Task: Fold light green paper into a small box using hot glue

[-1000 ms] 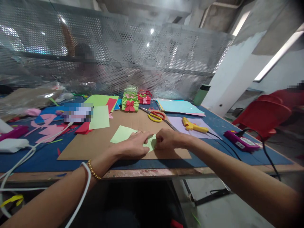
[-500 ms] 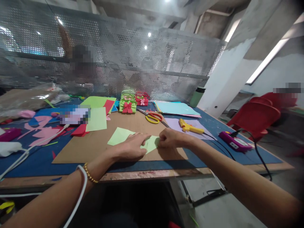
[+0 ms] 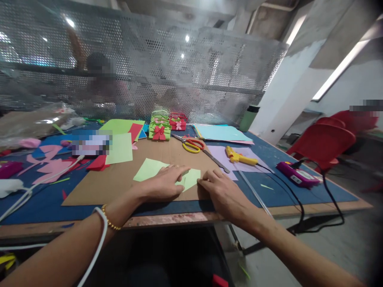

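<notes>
A pale green sheet of paper (image 3: 149, 169) lies on brown cardboard (image 3: 98, 187) in front of me, with a fold or a second layer showing on its right part. My left hand (image 3: 163, 183) presses down on its middle, index finger stretched to the right and thumb apart. At the paper's right edge, my right hand (image 3: 220, 189) is closed, thumb and fingers pinching the edge; the fingertips are partly hidden. Scissors with red and yellow handles (image 3: 193, 146) lie beyond the hands. A grey craft-knife-like blade (image 3: 217, 161) rests to their right.
A yellow glue gun (image 3: 239, 156) lies on lilac paper, its cable running to a purple box (image 3: 296, 174). Small green bags (image 3: 160, 129) stand at the back beside a red one (image 3: 178, 122). Coloured sheets (image 3: 223, 132), a clear glue stick (image 3: 254, 189) and pink cutouts (image 3: 54, 169) surround the cardboard.
My right hand has shifted slightly right and nearer to me, its wrist lowered, uncovering the grey blade and the clear stick. The left hand stays on the paper.
</notes>
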### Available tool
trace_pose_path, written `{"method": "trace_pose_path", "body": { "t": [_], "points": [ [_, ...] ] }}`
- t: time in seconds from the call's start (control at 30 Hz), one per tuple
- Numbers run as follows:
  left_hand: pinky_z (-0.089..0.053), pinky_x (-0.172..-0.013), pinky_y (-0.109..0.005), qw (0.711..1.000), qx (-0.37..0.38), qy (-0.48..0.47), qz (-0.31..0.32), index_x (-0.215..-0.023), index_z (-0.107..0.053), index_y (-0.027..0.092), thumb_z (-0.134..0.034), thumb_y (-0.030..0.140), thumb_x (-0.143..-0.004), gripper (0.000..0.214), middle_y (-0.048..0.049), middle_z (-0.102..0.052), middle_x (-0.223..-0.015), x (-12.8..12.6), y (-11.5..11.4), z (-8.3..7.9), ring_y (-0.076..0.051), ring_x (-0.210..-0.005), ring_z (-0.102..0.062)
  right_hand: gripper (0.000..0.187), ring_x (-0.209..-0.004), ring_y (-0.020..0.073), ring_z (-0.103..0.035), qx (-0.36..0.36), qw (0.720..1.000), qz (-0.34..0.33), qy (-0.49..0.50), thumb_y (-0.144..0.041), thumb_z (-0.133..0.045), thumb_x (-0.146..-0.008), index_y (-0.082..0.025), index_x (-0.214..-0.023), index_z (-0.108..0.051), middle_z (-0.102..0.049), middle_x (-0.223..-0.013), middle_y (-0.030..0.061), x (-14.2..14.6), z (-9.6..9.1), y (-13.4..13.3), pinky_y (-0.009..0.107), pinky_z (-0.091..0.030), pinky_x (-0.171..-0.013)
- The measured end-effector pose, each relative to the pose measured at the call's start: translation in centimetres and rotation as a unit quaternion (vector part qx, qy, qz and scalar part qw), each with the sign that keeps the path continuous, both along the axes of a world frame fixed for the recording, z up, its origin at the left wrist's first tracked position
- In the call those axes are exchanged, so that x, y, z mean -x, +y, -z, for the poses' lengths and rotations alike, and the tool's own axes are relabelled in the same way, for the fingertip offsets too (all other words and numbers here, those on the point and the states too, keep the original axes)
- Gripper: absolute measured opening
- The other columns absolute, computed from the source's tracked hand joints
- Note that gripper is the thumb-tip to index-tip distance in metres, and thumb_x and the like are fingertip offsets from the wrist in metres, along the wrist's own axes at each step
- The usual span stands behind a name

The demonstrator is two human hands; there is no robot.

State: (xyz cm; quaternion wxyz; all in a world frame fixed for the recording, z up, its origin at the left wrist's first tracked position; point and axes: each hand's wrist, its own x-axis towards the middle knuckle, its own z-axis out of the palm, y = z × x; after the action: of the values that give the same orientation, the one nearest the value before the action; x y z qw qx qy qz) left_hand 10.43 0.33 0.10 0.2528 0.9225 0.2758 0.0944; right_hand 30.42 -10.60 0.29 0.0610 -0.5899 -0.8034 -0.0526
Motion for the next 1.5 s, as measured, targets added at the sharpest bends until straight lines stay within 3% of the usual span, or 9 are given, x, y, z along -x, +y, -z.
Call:
{"method": "trace_pose_path", "body": {
  "t": [0.27,0.5,0.7,0.83,1.0,1.07,1.23,1.4,1.5],
  "points": [
    [-0.043,-0.092,-0.038,1.0,-0.001,0.0,0.002,-0.148,-0.039,0.026,-0.051,0.024,-0.08,0.07,-0.0059,-0.061,-0.11,-0.1,0.1,0.0,-0.025,-0.104,-0.055,0.016,-0.086,0.0222,-0.049,-0.018,1.0,0.0,-0.011,-0.006,-0.05,-0.088,-0.014,-0.086,-0.064,-0.059,-0.095,0.0112,0.4,0.2,0.4,0.035,-0.035,-0.079],
    [-0.044,-0.089,-0.037,1.0,-0.012,-0.009,-0.002,-0.147,-0.04,0.025,-0.052,0.025,-0.079,0.069,-0.0061,-0.062,-0.107,-0.2,-0.2,-0.1,-0.025,-0.1,-0.056,0.025,-0.097,0.0253,-0.05,-0.047,0.998,-0.028,-0.009,-0.023,-0.057,-0.093,-0.019,-0.118,-0.06,-0.06,-0.107,0.0104,1.5,1.1,-1.0,0.037,-0.036,-0.082],
    [-0.045,-0.089,-0.036,1.0,-0.023,-0.004,0.009,-0.148,-0.039,0.025,-0.052,0.025,-0.08,0.069,-0.0055,-0.063,-0.109,0.1,0.3,0.2,-0.024,-0.102,-0.057,0.007,-0.087,0.025,-0.051,-0.026,0.996,-0.048,-0.068,-0.016,-0.06,-0.088,-0.015,-0.094,-0.064,-0.061,-0.097,0.0097,3.7,1.1,-0.6,0.04,-0.038,-0.078],
    [-0.046,-0.092,-0.037,0.997,-0.071,0.008,0.009,-0.148,-0.037,0.023,-0.053,0.025,-0.083,0.067,-0.0066,-0.064,-0.112,-0.3,0.0,0.4,-0.025,-0.104,-0.058,0.004,-0.088,0.0258,-0.052,-0.055,0.995,-0.041,-0.067,-0.013,-0.061,-0.088,-0.015,-0.09,-0.063,-0.062,-0.095,0.0102,4.0,1.3,-0.6,0.039,-0.042,-0.079],
    [-0.035,-0.103,-0.055,0.978,-0.197,0.023,-0.058,-0.147,-0.039,0.015,-0.04,0.015,-0.093,0.054,-0.0207,-0.054,-0.134,-0.7,-3.9,1.2,-0.035,-0.124,-0.049,0.012,-0.084,0.0243,-0.055,-0.094,0.995,-0.039,-0.02,-0.012,-0.06,-0.087,-0.016,-0.098,-0.061,-0.063,-0.098,0.0114,3.5,2.7,-0.8,0.036,-0.048,-0.075],
    [-0.037,-0.103,-0.054,0.963,-0.256,0.029,-0.08,-0.148,-0.039,0.015,-0.036,0.014,-0.098,0.05,-0.0189,-0.057,-0.132,0.1,-5.5,2.0,-0.033,-0.122,-0.052,0.024,-0.084,0.025,-0.056,-0.122,0.991,-0.051,-0.028,-0.009,-0.056,-0.087,-0.015,-0.11,-0.059,-0.063,-0.099,0.0121,3.2,3.6,-0.5,0.037,-0.049,-0.074],
    [-0.032,-0.112,-0.056,0.924,-0.346,0.0,-0.163,-0.133,-0.057,0.012,-0.048,0.06,-0.093,0.063,-0.0196,-0.056,-0.139,5.6,-6.5,4.2,-0.037,-0.132,-0.047,0.041,-0.086,0.0286,-0.059,-0.157,0.983,-0.081,-0.056,-0.013,-0.063,-0.083,-0.013,-0.123,-0.055,-0.064,-0.1,0.0127,2.6,4.0,0.0,0.039,-0.05,-0.071],
    [-0.026,-0.117,-0.057,0.926,-0.33,0.021,-0.182,-0.14,-0.051,0.013,-0.029,0.069,-0.094,0.077,-0.0181,-0.05,-0.147,9.8,-5.6,4.9,-0.034,-0.141,-0.038,0.025,-0.085,0.0269,-0.059,-0.122,0.989,-0.073,-0.029,-0.022,-0.062,-0.087,-0.02,-0.112,-0.061,-0.065,-0.096,0.0092,2.6,2.3,-0.5,0.041,-0.048,-0.077],
    [-0.02,-0.12,-0.056,0.928,-0.331,-0.001,-0.172,-0.139,-0.052,0.013,-0.029,0.071,-0.093,0.078,-0.0171,-0.055,-0.142,9.6,-6.0,4.7,-0.032,-0.142,-0.037,0.038,-0.091,0.0296,-0.059,-0.154,0.986,-0.065,-0.021,-0.043,-0.064,-0.089,-0.019,-0.117,-0.06,-0.066,-0.102,0.0107,2.4,2.2,-0.9,0.044,-0.047,-0.081]
  ]
}}
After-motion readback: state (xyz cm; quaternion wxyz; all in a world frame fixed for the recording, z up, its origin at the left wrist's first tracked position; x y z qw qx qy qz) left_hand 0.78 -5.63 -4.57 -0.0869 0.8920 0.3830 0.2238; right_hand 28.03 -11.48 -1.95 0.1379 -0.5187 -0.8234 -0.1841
